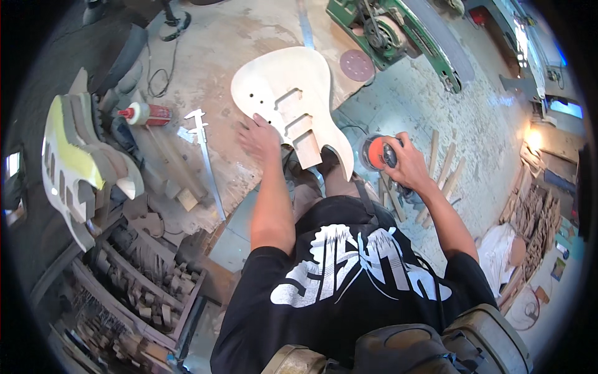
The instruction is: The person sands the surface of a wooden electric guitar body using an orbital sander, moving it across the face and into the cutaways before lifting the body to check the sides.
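Observation:
A pale, unpainted wooden electric guitar body point(278, 78) lies on the worktable, its neck end jutting past the table's near edge toward me. Routed slots and a few small holes show in its top face. At its left edge is my left hand point(260, 138), open and blurred by motion; it appears to touch the rim, and no grip on the body shows. Off to the right of the guitar body, my right hand point(406, 162) is wrapped round a handheld sander point(375, 153) with an orange housing. The sander is held clear of the wood.
A calliper point(203, 146) and a red-and-white glue bottle point(146, 114) lie on the worktable point(208, 62). A sanding disc point(357, 65) sits by the table's right corner. More guitar bodies point(65, 159) are stacked at left. A green machine point(389, 37) stands beyond; wooden strips point(443, 165) are at right.

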`<control>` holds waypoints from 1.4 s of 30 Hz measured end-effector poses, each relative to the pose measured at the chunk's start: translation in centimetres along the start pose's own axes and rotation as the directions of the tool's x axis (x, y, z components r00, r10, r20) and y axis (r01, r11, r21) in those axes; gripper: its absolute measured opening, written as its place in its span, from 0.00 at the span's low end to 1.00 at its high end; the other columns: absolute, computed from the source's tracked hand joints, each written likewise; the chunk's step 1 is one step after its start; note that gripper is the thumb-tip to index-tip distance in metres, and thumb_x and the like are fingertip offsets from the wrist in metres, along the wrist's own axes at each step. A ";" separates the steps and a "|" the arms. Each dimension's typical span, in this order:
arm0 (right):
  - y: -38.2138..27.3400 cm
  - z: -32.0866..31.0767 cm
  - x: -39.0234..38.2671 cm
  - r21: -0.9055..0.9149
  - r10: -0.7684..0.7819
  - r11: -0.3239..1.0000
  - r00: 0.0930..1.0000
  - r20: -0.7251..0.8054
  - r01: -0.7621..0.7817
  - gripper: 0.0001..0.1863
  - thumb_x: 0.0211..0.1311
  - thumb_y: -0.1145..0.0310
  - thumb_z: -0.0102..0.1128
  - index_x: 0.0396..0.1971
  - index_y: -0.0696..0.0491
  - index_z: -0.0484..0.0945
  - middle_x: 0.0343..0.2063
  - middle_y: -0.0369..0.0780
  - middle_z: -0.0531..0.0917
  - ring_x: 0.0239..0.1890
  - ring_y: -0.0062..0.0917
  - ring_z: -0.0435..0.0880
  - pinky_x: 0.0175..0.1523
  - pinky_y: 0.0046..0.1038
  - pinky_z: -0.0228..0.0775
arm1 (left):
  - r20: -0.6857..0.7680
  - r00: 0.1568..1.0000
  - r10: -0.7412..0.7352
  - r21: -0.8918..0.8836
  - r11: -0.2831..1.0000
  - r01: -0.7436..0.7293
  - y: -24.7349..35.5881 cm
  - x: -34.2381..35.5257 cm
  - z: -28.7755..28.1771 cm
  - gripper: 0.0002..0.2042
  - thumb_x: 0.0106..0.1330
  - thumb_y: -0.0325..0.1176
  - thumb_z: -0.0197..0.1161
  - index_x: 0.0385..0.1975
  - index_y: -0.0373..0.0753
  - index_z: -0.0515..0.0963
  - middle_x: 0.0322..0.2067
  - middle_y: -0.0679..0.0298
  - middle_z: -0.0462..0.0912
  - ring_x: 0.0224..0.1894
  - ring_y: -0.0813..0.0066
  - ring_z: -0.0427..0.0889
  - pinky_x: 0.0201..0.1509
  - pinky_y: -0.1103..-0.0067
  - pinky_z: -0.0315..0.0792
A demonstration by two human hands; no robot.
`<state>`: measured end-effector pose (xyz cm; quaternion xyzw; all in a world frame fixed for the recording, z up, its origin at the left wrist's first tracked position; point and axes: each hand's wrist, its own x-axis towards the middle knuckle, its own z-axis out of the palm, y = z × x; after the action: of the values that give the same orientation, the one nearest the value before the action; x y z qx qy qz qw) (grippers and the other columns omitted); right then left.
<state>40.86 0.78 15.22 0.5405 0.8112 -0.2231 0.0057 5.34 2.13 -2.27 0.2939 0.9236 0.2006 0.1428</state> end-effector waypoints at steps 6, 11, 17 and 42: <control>-2.0 -0.8 2.8 0.047 -0.040 0.998 0.998 -0.047 0.042 0.35 0.49 0.64 0.74 0.61 0.43 0.76 0.53 0.48 0.75 0.48 0.51 0.84 0.50 0.48 0.79 | -0.088 0.983 0.164 0.002 0.986 -0.164 -3.0 -0.1 0.8 0.28 0.81 0.50 0.45 0.72 0.37 0.69 0.73 0.38 0.65 0.75 0.38 0.61 0.77 0.49 0.56; -3.5 -0.3 6.6 0.036 -0.130 0.991 0.991 -0.014 0.130 0.35 0.49 0.64 0.74 0.61 0.42 0.76 0.53 0.49 0.75 0.48 0.52 0.84 0.51 0.48 0.79 | -0.025 0.968 0.248 -0.003 0.969 -0.248 -3.6 -0.9 0.0 0.29 0.80 0.48 0.48 0.72 0.34 0.69 0.73 0.38 0.64 0.76 0.38 0.60 0.78 0.49 0.55; -5.2 -0.3 11.4 0.016 -0.247 0.969 0.969 0.027 0.247 0.36 0.50 0.67 0.72 0.63 0.38 0.74 0.50 0.48 0.74 0.52 0.51 0.83 0.49 0.51 0.79 | -0.069 0.974 0.218 -0.096 0.970 -0.224 -3.5 -1.1 -0.2 0.27 0.79 0.46 0.51 0.70 0.36 0.72 0.71 0.36 0.67 0.73 0.36 0.64 0.78 0.49 0.56; -9.0 -1.9 25.1 -0.126 -0.499 0.848 0.856 0.132 0.514 0.35 0.50 0.68 0.74 0.61 0.39 0.74 0.49 0.50 0.75 0.43 0.52 0.85 0.44 0.50 0.82 | -0.068 0.978 0.199 -0.028 0.979 -0.201 -3.0 -1.2 -0.7 0.26 0.77 0.45 0.51 0.68 0.36 0.76 0.69 0.38 0.70 0.73 0.37 0.64 0.78 0.50 0.55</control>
<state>22.92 20.53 13.87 0.2939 0.9388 -0.1776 0.0275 4.54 -1.03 -2.83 0.3761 0.8898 0.2396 0.0968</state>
